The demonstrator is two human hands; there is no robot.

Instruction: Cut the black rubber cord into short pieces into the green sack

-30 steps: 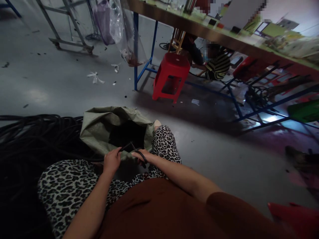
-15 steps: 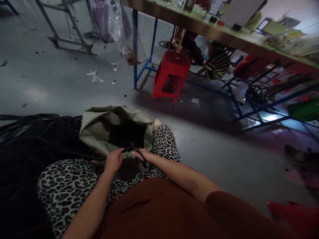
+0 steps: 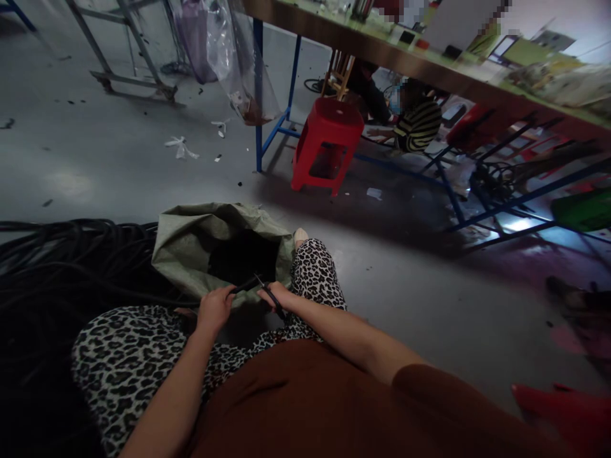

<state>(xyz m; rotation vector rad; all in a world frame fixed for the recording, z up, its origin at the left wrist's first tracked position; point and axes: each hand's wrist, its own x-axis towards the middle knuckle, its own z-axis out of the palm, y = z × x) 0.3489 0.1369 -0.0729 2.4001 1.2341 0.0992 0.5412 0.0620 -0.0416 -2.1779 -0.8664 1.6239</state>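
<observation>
My left hand (image 3: 214, 308) is closed round a black rubber strip (image 3: 244, 286), whose end sticks out to the right over the sack's near rim. A pair of scissors (image 3: 273, 296) with dark handles is in my right hand (image 3: 279, 296), its blades pointing up and left, close to the strip's end. Whether the blades touch the strip, I cannot tell. Below both hands the pale green woven sack (image 3: 186, 238) gapes wide between my knees, dark inside. A heap of long black strips (image 3: 95, 254) lies on the floor to the left.
A red plastic stool (image 3: 329, 140) stands by the long workbench (image 3: 305, 32) with blue legs. Clear plastic bags (image 3: 233, 57) hang at its end. Beyond it a person in a striped top (image 3: 417, 124) sits low. A metal rack (image 3: 133, 83) is at upper left; scraps dot the floor.
My right hand and the scissors have shifted slightly right. My left hand has moved a little left, still gripping the strip, and more of the strip shows between the hands.
</observation>
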